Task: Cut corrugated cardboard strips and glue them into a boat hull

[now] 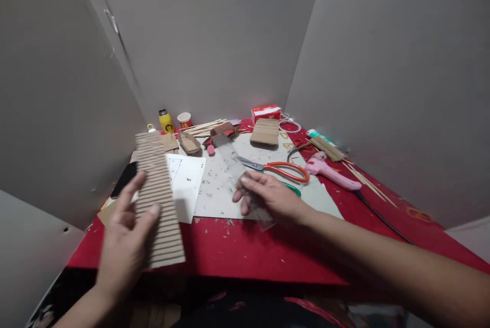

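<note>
At the far left, the left hand (124,238) holds a long strip of corrugated cardboard (158,200) lifted over the near left edge of the red counter (237,251); its grip pinches the strip, thumb on the ribbed face and fingers behind it. Behind the strip lie a dark phone (124,179) and a white sheet of paper (187,182) with faint pencil lines, the strip covering part of both. Further back stand a yellow bottle (166,121) and a small paper cup (184,120), with a bundle of wooden sticks (202,127) and a small cardboard boat shape (189,143) just beside them.

In the middle, a grey cutting board (225,185), littered with shavings, carries a clear plastic ruler (239,175). The right hand (268,196) lies flat on the ruler's near end, fingers spread and pressing down, not closed round it. Just behind this hand are orange-handled scissors (279,169), their blades pointing left, close to the knuckles.

To the right sit a stack of cardboard pieces (265,131), a red and white box (265,112), a pink glue gun (331,171) with its black cord (383,218) trailing toward the near right, and thin skewers (367,182). Grey cardboard walls (214,37) close in the counter on three sides.
</note>
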`<action>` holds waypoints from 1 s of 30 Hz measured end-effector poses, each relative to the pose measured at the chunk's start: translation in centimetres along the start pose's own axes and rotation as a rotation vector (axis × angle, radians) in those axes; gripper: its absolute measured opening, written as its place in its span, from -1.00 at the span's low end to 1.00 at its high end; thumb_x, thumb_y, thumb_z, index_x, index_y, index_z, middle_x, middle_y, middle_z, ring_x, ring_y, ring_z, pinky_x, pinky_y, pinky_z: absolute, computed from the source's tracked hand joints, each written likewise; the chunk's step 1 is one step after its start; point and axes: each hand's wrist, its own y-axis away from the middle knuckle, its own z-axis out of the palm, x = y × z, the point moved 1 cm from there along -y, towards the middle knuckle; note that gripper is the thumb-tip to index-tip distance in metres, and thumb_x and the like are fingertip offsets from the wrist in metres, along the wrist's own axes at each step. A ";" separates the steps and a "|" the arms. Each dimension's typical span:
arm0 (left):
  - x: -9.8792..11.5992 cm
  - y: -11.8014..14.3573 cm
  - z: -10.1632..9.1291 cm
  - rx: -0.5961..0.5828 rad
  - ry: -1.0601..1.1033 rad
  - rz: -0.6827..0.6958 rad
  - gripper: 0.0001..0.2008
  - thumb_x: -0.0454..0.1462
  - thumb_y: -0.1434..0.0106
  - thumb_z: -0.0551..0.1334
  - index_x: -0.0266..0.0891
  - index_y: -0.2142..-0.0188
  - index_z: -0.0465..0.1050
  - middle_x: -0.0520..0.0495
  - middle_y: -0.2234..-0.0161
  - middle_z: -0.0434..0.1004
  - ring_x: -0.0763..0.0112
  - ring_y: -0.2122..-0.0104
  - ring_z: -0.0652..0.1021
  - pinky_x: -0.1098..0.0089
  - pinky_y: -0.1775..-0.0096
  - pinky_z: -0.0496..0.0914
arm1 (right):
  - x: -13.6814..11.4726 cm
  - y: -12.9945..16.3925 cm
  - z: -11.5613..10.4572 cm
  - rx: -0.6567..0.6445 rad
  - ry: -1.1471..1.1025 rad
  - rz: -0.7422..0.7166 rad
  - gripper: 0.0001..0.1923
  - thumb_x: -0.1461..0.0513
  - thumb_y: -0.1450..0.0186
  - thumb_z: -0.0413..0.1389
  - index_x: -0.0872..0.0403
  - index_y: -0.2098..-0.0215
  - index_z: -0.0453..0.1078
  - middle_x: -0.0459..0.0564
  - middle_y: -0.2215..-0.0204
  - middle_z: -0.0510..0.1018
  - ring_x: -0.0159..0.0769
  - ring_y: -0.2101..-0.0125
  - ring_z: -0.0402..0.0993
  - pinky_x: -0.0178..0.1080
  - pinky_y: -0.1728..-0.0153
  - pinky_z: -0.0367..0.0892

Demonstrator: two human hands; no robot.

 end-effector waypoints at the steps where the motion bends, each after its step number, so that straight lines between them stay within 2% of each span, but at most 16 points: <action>1: -1.0 -0.7 1.2 -0.096 -0.022 -0.005 -0.34 -0.16 -0.13 0.36 -0.04 -0.23 0.27 -0.12 -0.14 0.46 0.10 -0.02 0.53 0.25 0.05 0.50 | -0.2 -0.4 -1.1 0.071 -0.011 -0.018 -0.62 -0.05 -0.20 0.22 0.07 0.36 0.30 -0.10 0.49 0.59 -0.44 0.63 0.50 -0.38 0.58 0.36; 3: -3.4 -2.4 3.9 -0.302 -0.116 -0.009 -0.35 -0.19 -0.19 0.30 -0.15 -0.26 0.21 -0.20 -0.24 0.32 0.08 -0.14 0.43 0.17 -0.11 0.37 | -0.2 -1.2 -2.8 0.183 -0.022 -0.045 -0.64 -0.03 -0.19 0.22 0.07 0.33 0.30 -0.14 0.55 0.57 -0.46 0.67 0.45 -0.40 0.63 0.33; 6: -6.7 -5.2 7.8 -0.494 -0.288 0.029 -0.30 -0.26 -0.23 0.19 -0.36 -0.33 0.05 -0.33 -0.28 0.22 0.12 -0.20 0.36 0.17 -0.19 0.25 | 0.7 -2.0 -4.0 0.270 -0.021 -0.056 -0.65 0.00 -0.18 0.24 0.07 0.32 0.31 -0.16 0.60 0.53 -0.46 0.70 0.41 -0.40 0.67 0.30; 9: -8.6 -7.5 10.4 -0.565 -0.370 0.049 -0.28 -0.30 -0.13 0.26 -0.45 -0.28 0.16 -0.40 -0.21 0.33 0.08 -0.14 0.42 0.20 -0.13 0.30 | 1.8 -2.4 -4.6 0.295 -0.019 -0.041 -0.62 -0.02 -0.15 0.25 0.07 0.33 0.28 -0.16 0.60 0.53 -0.44 0.71 0.40 -0.39 0.69 0.31; 12: -9.2 -8.9 11.2 -0.607 -0.454 0.089 -0.33 -0.25 -0.11 0.31 -0.37 -0.22 0.28 -0.26 0.14 0.61 0.16 0.21 0.58 0.25 0.15 0.42 | 2.4 -2.2 -4.9 0.294 -0.020 -0.023 -0.58 -0.05 -0.14 0.26 0.07 0.31 0.26 -0.16 0.58 0.54 -0.43 0.69 0.42 -0.38 0.68 0.33; 13: -9.1 -9.2 11.2 -0.616 -0.488 0.108 -0.35 -0.22 -0.13 0.30 -0.33 -0.22 0.30 -0.16 0.31 0.62 0.22 0.35 0.56 0.29 0.26 0.40 | 2.4 -2.0 -5.0 0.289 -0.022 -0.019 -0.57 -0.06 -0.15 0.27 0.07 0.30 0.26 -0.15 0.57 0.54 -0.43 0.69 0.42 -0.38 0.68 0.34; 15: -8.7 -9.7 11.0 -0.619 -0.553 0.145 -0.41 -0.18 -0.17 0.28 -0.27 -0.18 0.35 0.03 0.56 0.47 0.33 0.54 0.43 0.35 0.39 0.29 | 2.3 -1.6 -5.0 0.275 -0.025 -0.015 -0.56 -0.07 -0.16 0.26 0.07 0.29 0.27 -0.15 0.56 0.54 -0.42 0.67 0.44 -0.37 0.66 0.35; 18: -7.9 -10.0 11.1 -0.616 -0.609 0.232 -0.66 -0.18 -0.24 0.21 -0.25 0.03 0.50 0.13 0.65 0.27 0.43 0.61 0.29 0.40 0.44 0.16 | 2.0 -1.1 -4.8 0.251 -0.030 -0.002 -0.58 -0.07 -0.20 0.23 0.07 0.30 0.28 -0.14 0.52 0.53 -0.44 0.65 0.45 -0.37 0.63 0.37; 19: -7.7 -9.9 11.4 -0.633 -0.594 0.263 -0.74 -0.17 -0.27 0.18 -0.25 0.15 0.52 0.13 0.65 0.25 0.45 0.61 0.28 0.41 0.45 0.15 | 2.0 -1.0 -4.7 0.246 -0.029 0.002 -0.59 -0.07 -0.21 0.23 0.08 0.30 0.29 -0.14 0.50 0.53 -0.45 0.64 0.45 -0.38 0.61 0.37; 21: -7.4 -9.5 12.0 -0.708 -0.470 0.245 -0.77 -0.14 -0.31 0.15 -0.26 0.29 0.46 0.13 0.62 0.22 0.49 0.59 0.26 0.43 0.47 0.15 | 2.1 -0.7 -4.4 0.223 -0.017 0.022 -0.60 -0.07 -0.23 0.21 0.09 0.33 0.31 -0.12 0.50 0.51 -0.45 0.61 0.45 -0.38 0.58 0.37; 24: -7.7 -8.4 12.9 -0.836 -0.135 0.047 -0.68 -0.05 -0.28 0.21 -0.25 0.15 0.39 0.16 0.60 0.18 0.52 0.58 0.23 0.47 0.50 0.15 | 2.4 -0.4 -4.1 0.113 0.065 0.102 -0.59 -0.07 -0.31 0.11 0.12 0.39 0.34 -0.10 0.58 0.48 -0.43 0.59 0.42 -0.37 0.53 0.34; 26: -8.2 -7.6 13.2 -0.896 0.091 -0.095 -0.65 -0.04 -0.27 0.23 -0.24 0.11 0.36 0.11 0.55 0.28 0.52 0.56 0.29 0.47 0.48 0.20 | 2.7 -0.1 -3.8 0.009 0.187 0.117 -0.57 -0.04 -0.36 0.03 0.13 0.44 0.34 -0.07 0.60 0.46 -0.42 0.57 0.38 -0.36 0.50 0.30; 28: -8.6 -7.0 13.2 -0.915 0.251 -0.227 -0.72 -0.06 -0.32 0.19 -0.26 0.25 0.37 0.03 0.50 0.37 0.51 0.52 0.35 0.45 0.45 0.24 | 2.6 0.2 -3.4 -0.098 0.320 0.063 -0.60 0.03 -0.40 -0.02 0.14 0.44 0.36 -0.05 0.55 0.46 -0.40 0.51 0.36 -0.34 0.44 0.29; 30: -9.0 -6.7 13.0 -0.868 0.324 -0.335 -0.70 -0.09 -0.35 0.17 -0.27 0.39 0.35 0.01 0.53 0.37 0.52 0.53 0.36 0.45 0.45 0.24 | 2.4 0.4 -3.0 -0.177 0.400 0.007 -0.67 0.10 -0.40 -0.02 0.15 0.40 0.39 -0.04 0.50 0.45 -0.38 0.47 0.35 -0.33 0.41 0.28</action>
